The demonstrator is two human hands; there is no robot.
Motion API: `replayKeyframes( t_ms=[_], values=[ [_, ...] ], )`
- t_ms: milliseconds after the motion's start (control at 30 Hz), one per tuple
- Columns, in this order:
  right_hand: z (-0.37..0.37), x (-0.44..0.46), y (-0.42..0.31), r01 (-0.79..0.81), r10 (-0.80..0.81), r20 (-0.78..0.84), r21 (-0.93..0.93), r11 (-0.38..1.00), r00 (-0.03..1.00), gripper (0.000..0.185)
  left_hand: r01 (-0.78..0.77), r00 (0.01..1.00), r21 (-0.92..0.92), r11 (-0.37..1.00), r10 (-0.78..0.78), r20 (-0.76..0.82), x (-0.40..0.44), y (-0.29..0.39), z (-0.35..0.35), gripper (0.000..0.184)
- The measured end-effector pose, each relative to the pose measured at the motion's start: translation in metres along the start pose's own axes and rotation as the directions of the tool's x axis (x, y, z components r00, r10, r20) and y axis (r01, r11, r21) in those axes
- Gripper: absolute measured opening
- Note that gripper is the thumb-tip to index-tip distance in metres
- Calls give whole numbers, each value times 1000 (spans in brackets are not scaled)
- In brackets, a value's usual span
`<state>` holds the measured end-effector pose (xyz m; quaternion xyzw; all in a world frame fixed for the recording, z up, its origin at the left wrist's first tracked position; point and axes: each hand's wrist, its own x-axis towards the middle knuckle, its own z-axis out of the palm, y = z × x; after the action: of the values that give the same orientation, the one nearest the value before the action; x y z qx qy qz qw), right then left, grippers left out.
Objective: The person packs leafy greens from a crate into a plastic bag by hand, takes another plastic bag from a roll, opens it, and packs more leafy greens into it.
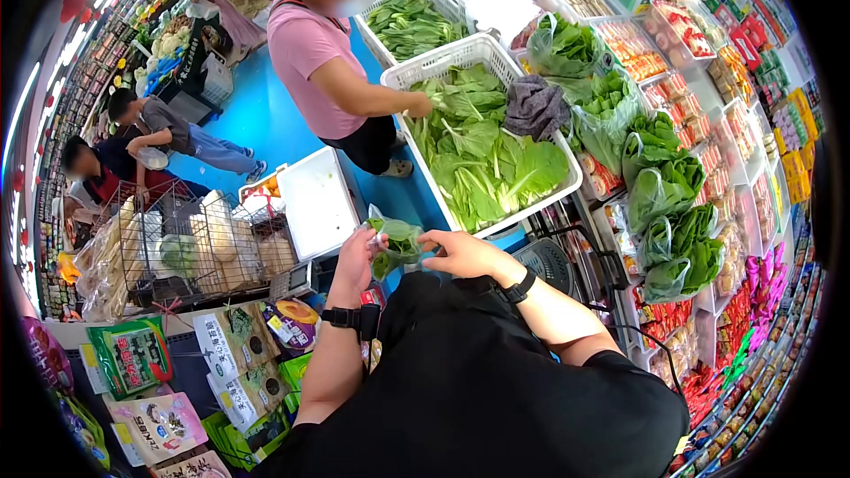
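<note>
In front of my body is a small clear plastic bag of leafy greens (396, 242). My left hand (355, 257) has its fingers closed on the bag's left side. At the bag's other side, the curled fingers of my right hand (462, 254) grip its edge. Just beyond sits a large white crate (567, 190) heaped with loose leafy greens (478, 155). A dark grey cloth (537, 107) lies on its right rim. Across it, a person in a pink shirt (310, 53) reaches one hand (418, 104) into the greens.
A second white crate (382, 46) of greens stands behind. Bagged greens (668, 181) line the right shelf beside packaged goods. A white table (319, 204) and a wire cart (190, 252) are at left. Snack packets (146, 354) hang lower left. Other people (190, 128) are farther back.
</note>
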<state>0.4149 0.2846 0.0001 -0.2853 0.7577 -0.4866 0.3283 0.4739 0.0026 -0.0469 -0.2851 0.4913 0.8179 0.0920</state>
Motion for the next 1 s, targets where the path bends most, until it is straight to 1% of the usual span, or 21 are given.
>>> replayKeyframes(
  t_ms=[133,233,333,400,433,500,533,567,600,633,667,733,767,800,833,867,900,1000],
  values=[
    [8,1,2,-4,4,12,-15,1000,1000,58,3,1000,12,1000,-3,-2,3,-6,-3,17],
    [16,2,5,3,-2,25,-9,1000,1000,55,4,1000,35,999,-5,27,2,-8,-1,17],
    [29,7,14,32,-32,29,2,999,999,50,44,996,44,998,-47,80,-1,-8,7,17],
    [41,11,22,168,-162,-52,144,975,985,50,101,989,145,984,-115,94,-3,-6,14,18],
    [44,12,22,163,-157,-53,147,976,986,50,107,988,145,984,-121,94,-6,-7,18,18],
    [46,15,22,111,-115,4,217,970,993,51,76,975,104,992,-96,200,-9,-6,25,21],
    [51,17,27,95,-94,-17,224,970,995,49,74,975,103,992,-94,200,-9,-7,25,21],
    [53,20,31,98,-97,-16,221,970,995,49,73,976,91,993,-90,197,-9,-6,25,25],
    [55,22,33,108,-98,-56,239,965,994,45,73,977,78,994,-87,194,-9,-6,25,30],
    [57,23,35,118,-96,-97,258,959,991,41,71,978,77,994,-85,193,-9,-5,25,30],
    [56,23,40,117,-96,-93,259,959,991,41,58,983,54,997,-66,172,-9,-5,24,32],
    [46,23,46,-32,57,-54,371,928,997,33,4,993,3,1000,-5,122,-5,-4,15,35],
    [44,21,51,8,46,-146,352,936,988,28,-32,995,-24,999,34,89,-1,-5,7,35],
    [33,15,42,-52,124,-162,392,918,979,25,-94,995,-41,995,95,31,-2,-1,6,28],
    [29,12,45,-74,173,-222,397,915,960,22,-131,991,-76,988,128,-43,-1,2,4,29],
    [22,11,50,-65,185,-264,405,912,947,22,-158,987,-96,983,156,-29,0,5,-3,29],
    [19,9,58,-95,226,-290,403,910,930,20,-190,982,-119,974,190,-11,0,8,-9,30],
    [8,-1,58,-115,272,-298,453,884,915,19,-186,983,-186,965,181,-42,-6,16,-14,30]
  ],
)
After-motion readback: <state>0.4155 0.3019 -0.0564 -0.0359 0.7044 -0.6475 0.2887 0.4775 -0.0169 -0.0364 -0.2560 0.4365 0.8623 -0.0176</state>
